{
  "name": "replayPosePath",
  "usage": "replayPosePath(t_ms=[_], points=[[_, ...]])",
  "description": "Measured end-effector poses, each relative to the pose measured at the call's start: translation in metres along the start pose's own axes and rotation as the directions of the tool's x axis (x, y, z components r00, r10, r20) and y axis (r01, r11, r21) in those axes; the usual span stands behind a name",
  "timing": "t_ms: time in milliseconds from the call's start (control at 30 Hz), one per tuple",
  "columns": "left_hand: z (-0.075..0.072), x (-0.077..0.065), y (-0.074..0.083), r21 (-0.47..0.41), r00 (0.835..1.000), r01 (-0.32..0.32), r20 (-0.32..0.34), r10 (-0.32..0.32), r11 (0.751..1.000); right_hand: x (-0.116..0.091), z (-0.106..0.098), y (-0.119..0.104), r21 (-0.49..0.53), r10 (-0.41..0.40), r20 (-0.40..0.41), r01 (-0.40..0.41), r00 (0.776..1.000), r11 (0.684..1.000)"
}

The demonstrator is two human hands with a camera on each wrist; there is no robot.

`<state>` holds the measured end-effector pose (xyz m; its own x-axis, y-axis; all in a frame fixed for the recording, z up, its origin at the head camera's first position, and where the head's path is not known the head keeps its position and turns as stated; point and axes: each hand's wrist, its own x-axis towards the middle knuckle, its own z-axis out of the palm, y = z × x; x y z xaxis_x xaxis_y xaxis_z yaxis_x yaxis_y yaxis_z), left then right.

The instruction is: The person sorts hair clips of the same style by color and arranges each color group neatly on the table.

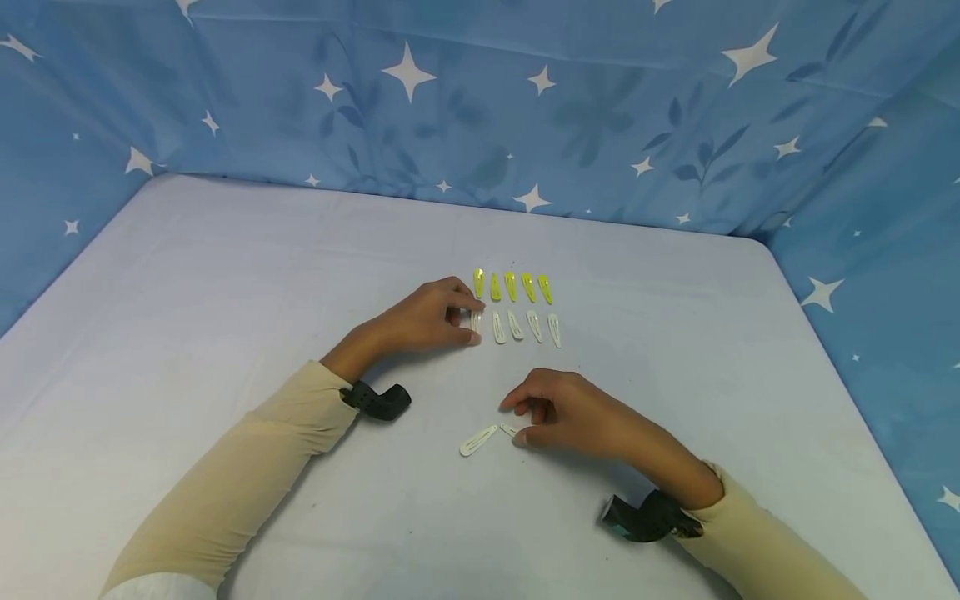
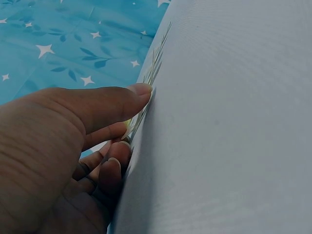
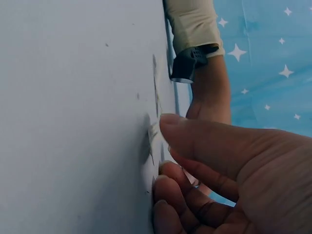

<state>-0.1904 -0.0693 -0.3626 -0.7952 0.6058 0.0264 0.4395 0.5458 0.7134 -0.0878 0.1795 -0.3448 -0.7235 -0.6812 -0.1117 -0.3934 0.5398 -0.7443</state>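
Observation:
My left hand (image 1: 435, 317) is at the left end of a row of white snap hair clips (image 1: 498, 327). Its thumb and index finger pinch the leftmost white hair clip (image 1: 476, 322) at its two ends, low on the table. Nearer to me, my right hand (image 1: 562, 412) hovers close over another white hair clip (image 1: 507, 430), partly covered by the thumb. The thumb tip is right at this clip, while the index finger stands apart from it. One more white hair clip (image 1: 477, 441) lies slanted just left of it.
Behind the white row is a row of several yellow hair clips (image 1: 510, 286). All lie on a white-covered table (image 1: 675, 333). A blue curtain with white stars (image 1: 480, 100) hangs along the back and sides.

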Motion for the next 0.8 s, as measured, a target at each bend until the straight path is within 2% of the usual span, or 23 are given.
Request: replayPosePath(t_ms=[233,667,800], points=[[0.0002,0.0001,0.0004,-0.001,1.0,0.012,0.005,-0.012,1.0,-0.0005,0.0036,-0.0022,-0.094,-0.016,-0.016,0.014,1.0,0.996],[0.001,0.0005,-0.0008,-0.006,1.0,0.02,0.013,-0.02,1.0,-0.0023,0.0044,-0.0051,-0.098,0.002,-0.026,-0.005,1.0,0.995],[0.0006,0.0004,-0.0008,-0.005,1.0,0.021,0.014,-0.021,1.0,-0.0015,0.005,-0.0064,-0.128,0.009,-0.026,-0.012,1.0,0.992]])
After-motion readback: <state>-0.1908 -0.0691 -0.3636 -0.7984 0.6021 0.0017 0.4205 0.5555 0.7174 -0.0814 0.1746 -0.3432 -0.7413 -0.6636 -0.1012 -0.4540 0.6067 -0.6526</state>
